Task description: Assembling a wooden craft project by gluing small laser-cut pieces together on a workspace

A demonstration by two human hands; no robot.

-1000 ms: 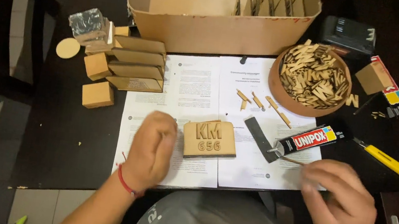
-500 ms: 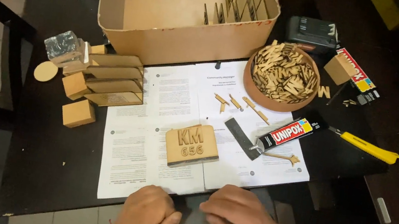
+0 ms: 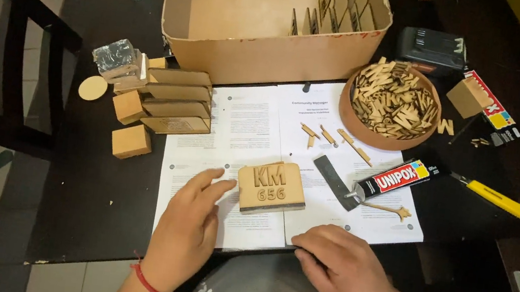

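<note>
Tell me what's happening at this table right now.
A person sits at a dark table doing small wooden craft work. The left hand lies flat on spread papers, fingertips beside a wooden plaque with raised characters. The right hand rests on the papers' near edge, holding nothing. A glue tube, a bowl of wooden letters and a cardboard box sit beyond.

The wooden plaque (image 3: 271, 187) lies on the printed sheets (image 3: 242, 130), just beyond the left hand (image 3: 186, 226); the glue tube (image 3: 396, 179) lies beyond the right hand (image 3: 340, 270).

Left hand (image 3: 186, 226) now up beside the wooden plaque (image 3: 271, 188), right hand (image 3: 341, 267) apart at the paper's (image 3: 242, 130) near edge.
</note>
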